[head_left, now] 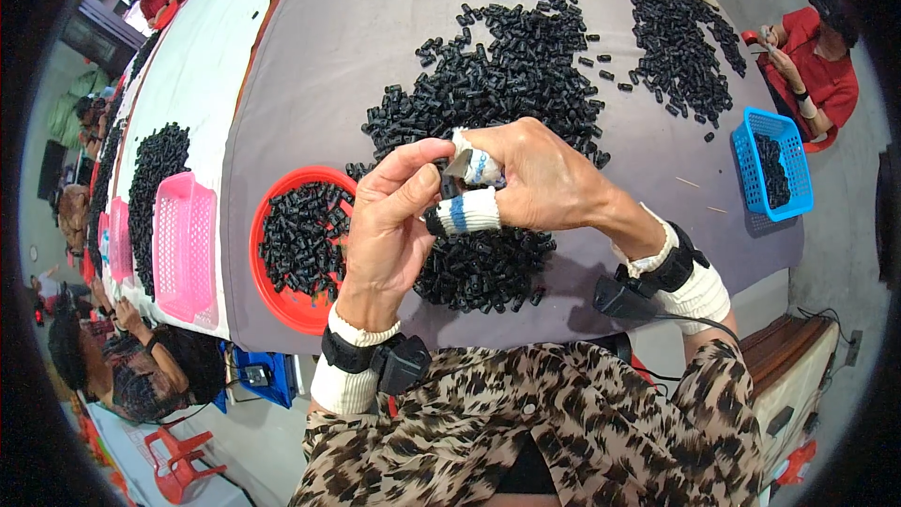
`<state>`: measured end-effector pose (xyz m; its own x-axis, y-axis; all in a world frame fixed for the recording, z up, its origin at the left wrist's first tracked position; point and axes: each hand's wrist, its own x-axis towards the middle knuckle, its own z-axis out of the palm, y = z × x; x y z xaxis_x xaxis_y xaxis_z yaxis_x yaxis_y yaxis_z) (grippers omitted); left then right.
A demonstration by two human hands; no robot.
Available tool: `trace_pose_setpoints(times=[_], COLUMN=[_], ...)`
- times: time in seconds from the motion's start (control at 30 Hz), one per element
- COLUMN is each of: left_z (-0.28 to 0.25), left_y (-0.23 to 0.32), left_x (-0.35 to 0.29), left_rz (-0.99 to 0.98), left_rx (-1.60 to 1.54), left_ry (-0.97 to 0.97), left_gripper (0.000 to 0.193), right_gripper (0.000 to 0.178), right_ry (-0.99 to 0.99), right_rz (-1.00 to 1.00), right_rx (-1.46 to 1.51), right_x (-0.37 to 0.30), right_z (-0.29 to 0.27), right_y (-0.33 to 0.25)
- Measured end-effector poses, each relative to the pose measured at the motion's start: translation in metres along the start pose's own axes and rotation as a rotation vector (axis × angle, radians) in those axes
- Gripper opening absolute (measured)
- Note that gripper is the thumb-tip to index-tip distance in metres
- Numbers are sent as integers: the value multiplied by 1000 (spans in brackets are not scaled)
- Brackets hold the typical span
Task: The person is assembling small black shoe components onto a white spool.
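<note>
My left hand is closed, thumb and forefinger pinching a small black cylindrical part in front of my chest. Facing it, my right hand is closed too, with white knit covers marked in blue on its thumb and forefinger. Between those covered fingertips is a small flat grey piece, perhaps a blade, against the black part; its exact shape is partly hidden. Beneath and beyond both hands spreads a heap of black cylindrical parts. Left of my left hand stands a red round tray with more such parts inside.
A blue basket holding some black parts stands at the right, near a person in red. Pink baskets and another black pile are on the white-covered table at left. Two thin sticks lie on the grey cloth.
</note>
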<state>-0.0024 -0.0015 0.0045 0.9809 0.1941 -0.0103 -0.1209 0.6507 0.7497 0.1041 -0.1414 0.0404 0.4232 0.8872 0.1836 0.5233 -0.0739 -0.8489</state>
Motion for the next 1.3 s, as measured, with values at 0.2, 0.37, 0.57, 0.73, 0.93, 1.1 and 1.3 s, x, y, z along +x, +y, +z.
trace_pose_setpoints(times=[0.2,0.37,0.57,0.73,0.93,1.1,1.3], left_z=[12,3,6,7,5,7,3], left_y=[-1,-2,-1,1,2,0,0], left_x=[-1,-1,0,-1,-4,-3,-3], left_rz=[-19,1,2,6,12,-8,0], left_rx=[-12,-2,46,80,70,55,58], left_ry=[45,29,56,39,23,61,56], left_gripper=[22,21,21,21,21,21,21], right_gripper=[40,42,44,34,33,35,38], right_ry=[2,-21,-40,-87,-50,-34,-25], right_rz=[34,31,33,-2,-18,24,27], right_rx=[7,13,-6,-44,-17,-6,-22], right_x=[2,3,4,2,1,0,1], right_z=[-2,0,0,0,4,-1,0], right_y=[2,2,5,7,8,5,5])
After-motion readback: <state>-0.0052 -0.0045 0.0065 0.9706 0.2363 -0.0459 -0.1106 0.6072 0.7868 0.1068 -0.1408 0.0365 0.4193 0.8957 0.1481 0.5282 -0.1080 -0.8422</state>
